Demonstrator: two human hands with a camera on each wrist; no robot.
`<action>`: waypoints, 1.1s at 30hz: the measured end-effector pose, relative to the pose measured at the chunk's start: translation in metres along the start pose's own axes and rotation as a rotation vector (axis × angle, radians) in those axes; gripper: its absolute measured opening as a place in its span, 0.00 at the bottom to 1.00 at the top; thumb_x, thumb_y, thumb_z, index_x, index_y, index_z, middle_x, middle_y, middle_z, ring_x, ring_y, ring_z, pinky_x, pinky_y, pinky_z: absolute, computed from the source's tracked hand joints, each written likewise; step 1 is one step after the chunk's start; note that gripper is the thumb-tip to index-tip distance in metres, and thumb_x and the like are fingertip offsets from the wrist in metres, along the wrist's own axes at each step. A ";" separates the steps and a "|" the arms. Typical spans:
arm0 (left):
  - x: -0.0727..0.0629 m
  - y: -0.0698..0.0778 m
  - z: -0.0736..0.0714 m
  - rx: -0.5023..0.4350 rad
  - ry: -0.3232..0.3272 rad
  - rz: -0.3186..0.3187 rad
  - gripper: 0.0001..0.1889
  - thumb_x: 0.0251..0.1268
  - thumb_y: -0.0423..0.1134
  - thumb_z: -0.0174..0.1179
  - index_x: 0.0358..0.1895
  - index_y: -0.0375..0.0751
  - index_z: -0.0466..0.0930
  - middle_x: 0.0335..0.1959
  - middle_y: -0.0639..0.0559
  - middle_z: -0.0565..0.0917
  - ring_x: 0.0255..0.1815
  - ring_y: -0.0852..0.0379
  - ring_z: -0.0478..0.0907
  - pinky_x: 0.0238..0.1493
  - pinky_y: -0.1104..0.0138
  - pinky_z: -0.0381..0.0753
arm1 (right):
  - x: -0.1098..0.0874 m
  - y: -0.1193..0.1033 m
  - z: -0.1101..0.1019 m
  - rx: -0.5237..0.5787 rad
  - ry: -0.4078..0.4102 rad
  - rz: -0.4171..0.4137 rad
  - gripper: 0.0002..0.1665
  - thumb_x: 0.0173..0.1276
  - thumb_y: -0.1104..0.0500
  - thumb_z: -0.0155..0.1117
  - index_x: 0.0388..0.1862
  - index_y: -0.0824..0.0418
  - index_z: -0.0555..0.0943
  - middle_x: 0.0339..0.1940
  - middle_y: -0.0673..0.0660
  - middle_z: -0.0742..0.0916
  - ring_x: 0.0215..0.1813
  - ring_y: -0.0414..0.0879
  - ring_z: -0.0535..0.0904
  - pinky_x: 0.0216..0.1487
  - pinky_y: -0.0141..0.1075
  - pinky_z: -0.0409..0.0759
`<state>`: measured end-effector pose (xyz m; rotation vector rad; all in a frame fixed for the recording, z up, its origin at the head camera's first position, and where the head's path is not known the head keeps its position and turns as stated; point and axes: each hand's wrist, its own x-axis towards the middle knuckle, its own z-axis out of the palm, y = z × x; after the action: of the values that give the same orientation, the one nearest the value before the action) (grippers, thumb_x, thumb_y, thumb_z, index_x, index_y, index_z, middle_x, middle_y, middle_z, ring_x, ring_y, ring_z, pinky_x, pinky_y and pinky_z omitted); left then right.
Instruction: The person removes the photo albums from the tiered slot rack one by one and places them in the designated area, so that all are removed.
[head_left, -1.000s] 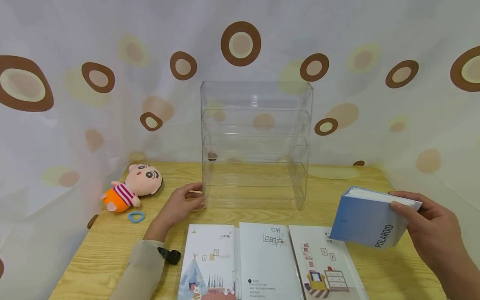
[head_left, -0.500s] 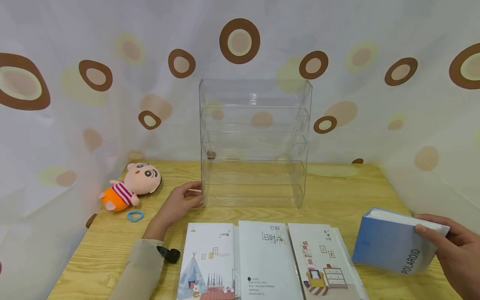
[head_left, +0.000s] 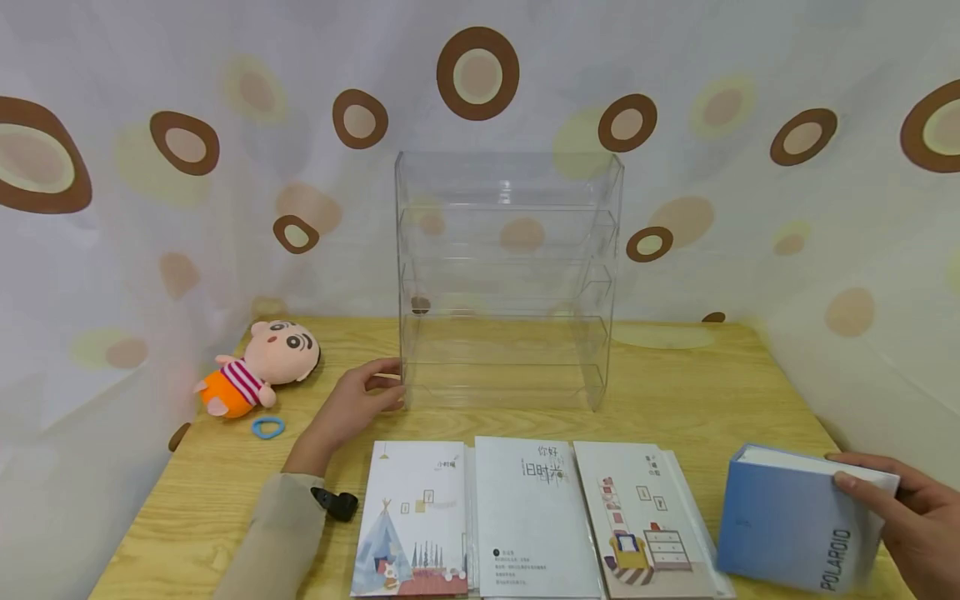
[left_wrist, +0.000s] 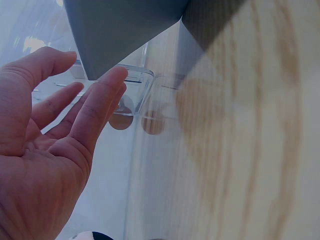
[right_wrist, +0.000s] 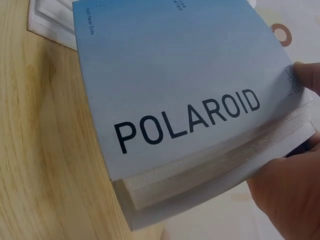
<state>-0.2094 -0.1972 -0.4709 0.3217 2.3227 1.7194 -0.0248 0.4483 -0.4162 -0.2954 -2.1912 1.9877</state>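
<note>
In the head view my right hand (head_left: 911,512) pinches a blue-to-grey photo album (head_left: 787,525) marked POLAROID along its upper right edge, thumb on the cover. The album is tilted at the front right, beside a row of three light-coloured albums. In the right wrist view the photo album (right_wrist: 175,70) shows its cover and clear inner sleeves. My left hand (head_left: 360,404) lies with loosely bent fingers at the lower left side of a clear tiered display rack (head_left: 506,346). In the left wrist view the fingers (left_wrist: 92,112) look spread beside the rack's side.
An illustrated album with a tent (head_left: 412,525), a plain white album (head_left: 532,533) and an album with a yellow armchair (head_left: 633,521) lie in front. A plush doll (head_left: 255,367) and a blue ring (head_left: 267,427) are at the left. A patterned curtain (head_left: 480,192) surrounds the wooden table (head_left: 675,400).
My right hand has carried the blue photo album rightward and down, toward the table's front right. My left hand has stayed at the rack's side, and the head view has shifted slightly.
</note>
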 end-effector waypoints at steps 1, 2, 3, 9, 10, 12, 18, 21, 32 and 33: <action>0.000 0.000 0.000 0.001 0.000 0.000 0.32 0.87 0.35 0.62 0.86 0.34 0.66 0.82 0.31 0.72 0.77 0.33 0.77 0.65 0.57 0.95 | 0.000 0.000 0.000 -0.003 -0.002 0.010 0.25 0.87 0.71 0.58 0.54 0.44 0.94 0.43 0.34 0.93 0.37 0.37 0.87 0.31 0.28 0.79; 0.000 0.000 0.000 0.002 -0.002 0.001 0.32 0.87 0.35 0.62 0.87 0.34 0.66 0.82 0.31 0.72 0.77 0.33 0.77 0.65 0.57 0.95 | -0.001 0.000 0.001 -0.003 -0.005 0.011 0.25 0.87 0.71 0.58 0.54 0.45 0.94 0.43 0.34 0.93 0.36 0.37 0.87 0.31 0.29 0.80; 0.000 0.000 0.000 0.002 -0.004 0.001 0.32 0.87 0.35 0.62 0.87 0.34 0.66 0.82 0.31 0.72 0.77 0.33 0.77 0.65 0.57 0.95 | -0.001 0.000 0.001 -0.003 -0.011 0.014 0.25 0.87 0.71 0.58 0.53 0.45 0.94 0.42 0.35 0.93 0.36 0.37 0.88 0.30 0.30 0.81; 0.001 -0.001 0.001 0.001 -0.002 0.001 0.32 0.87 0.34 0.62 0.87 0.33 0.66 0.82 0.30 0.72 0.77 0.33 0.78 0.65 0.58 0.95 | -0.003 -0.006 0.004 -0.112 -0.053 0.132 0.25 0.90 0.65 0.57 0.51 0.37 0.93 0.38 0.35 0.93 0.34 0.40 0.87 0.29 0.34 0.85; 0.000 -0.001 0.001 0.000 0.000 0.000 0.32 0.87 0.34 0.62 0.86 0.33 0.66 0.82 0.30 0.72 0.77 0.33 0.78 0.65 0.58 0.95 | -0.003 -0.008 0.005 -0.153 -0.059 0.166 0.24 0.91 0.63 0.57 0.51 0.34 0.92 0.38 0.34 0.92 0.35 0.40 0.87 0.30 0.34 0.86; 0.001 -0.001 0.001 -0.001 0.000 0.000 0.32 0.87 0.34 0.62 0.87 0.34 0.66 0.82 0.31 0.72 0.77 0.33 0.77 0.65 0.58 0.95 | -0.002 -0.010 0.006 -0.232 -0.069 0.215 0.24 0.92 0.59 0.56 0.49 0.28 0.90 0.37 0.31 0.91 0.35 0.39 0.86 0.32 0.35 0.88; 0.002 0.000 -0.001 -0.002 0.002 -0.003 0.31 0.87 0.33 0.62 0.86 0.34 0.66 0.82 0.31 0.72 0.77 0.33 0.77 0.64 0.58 0.95 | 0.003 -0.012 0.009 -0.404 -0.061 0.277 0.22 0.93 0.50 0.57 0.45 0.16 0.82 0.37 0.25 0.85 0.37 0.36 0.84 0.36 0.35 0.90; 0.002 -0.001 -0.002 -0.006 0.000 -0.002 0.31 0.87 0.33 0.62 0.86 0.34 0.66 0.82 0.31 0.72 0.77 0.33 0.78 0.65 0.57 0.95 | 0.006 -0.010 0.010 -0.415 -0.031 0.281 0.19 0.91 0.48 0.61 0.45 0.17 0.82 0.37 0.25 0.84 0.37 0.36 0.84 0.37 0.35 0.91; 0.004 -0.004 -0.001 -0.001 0.000 0.003 0.32 0.87 0.34 0.62 0.86 0.33 0.66 0.81 0.31 0.72 0.76 0.33 0.78 0.65 0.57 0.95 | 0.013 -0.009 0.021 -0.448 0.095 0.292 0.13 0.89 0.48 0.63 0.48 0.22 0.82 0.36 0.28 0.79 0.37 0.33 0.79 0.36 0.29 0.83; 0.003 -0.004 -0.001 -0.001 0.000 0.002 0.32 0.87 0.34 0.62 0.86 0.33 0.66 0.81 0.31 0.72 0.76 0.33 0.78 0.65 0.57 0.95 | 0.014 -0.008 0.022 -0.444 0.101 0.298 0.13 0.89 0.48 0.63 0.48 0.22 0.82 0.37 0.29 0.79 0.37 0.34 0.79 0.37 0.29 0.82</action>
<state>-0.2132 -0.1983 -0.4747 0.3243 2.3216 1.7217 -0.0440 0.4301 -0.4101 -0.8027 -2.6260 1.5360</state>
